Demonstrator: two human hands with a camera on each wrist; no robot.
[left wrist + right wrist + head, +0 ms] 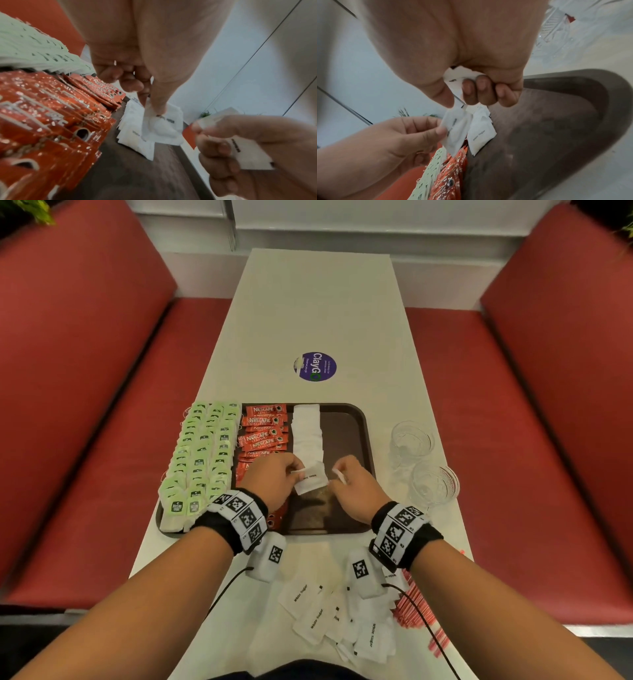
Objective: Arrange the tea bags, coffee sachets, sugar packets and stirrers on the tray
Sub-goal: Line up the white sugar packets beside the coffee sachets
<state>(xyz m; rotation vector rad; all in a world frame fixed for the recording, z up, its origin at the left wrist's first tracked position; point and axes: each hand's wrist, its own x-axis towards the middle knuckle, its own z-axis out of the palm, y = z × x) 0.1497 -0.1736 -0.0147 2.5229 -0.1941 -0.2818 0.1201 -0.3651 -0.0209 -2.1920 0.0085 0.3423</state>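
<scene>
**rig_op:** Going left to right on the tray (363,436). Tea bags (200,453) fill the left column and spill a bit over the left rim. Next column is the coffee sachets (262,433), red, laid crosswise. Then the row of sugar packets (307,433) runs straight away from me down the middle. The right part of the tray is bare.

**teabreak99:** And your hands?

**rig_op:** My left hand (274,477) is pinching one sugar packet (310,481) by its corner, thumb and fingertips, right at the near end of that row. My right hand (356,481) is just beside it, curled round a small bunch of spare sugar packets (453,79).

**teabreak99:** So what does the next bit hang on?

**rig_op:** I reckon it's lining that pinched packet up with the row. The row's long axis points away from me and the packet sits skewed at its near end, directly ahead of the left hand, which is nearer. So that's the hand to lay it.

**teabreak99:** Much left?

**rig_op:** Plenty, I'd say. There's a loose pile of sugar packets (329,618) on the desk (318,302) near my body, and the pink stirrers (416,607) right of them, none on the tray. Two glasses (423,460) stand off the tray's right side.
</scene>
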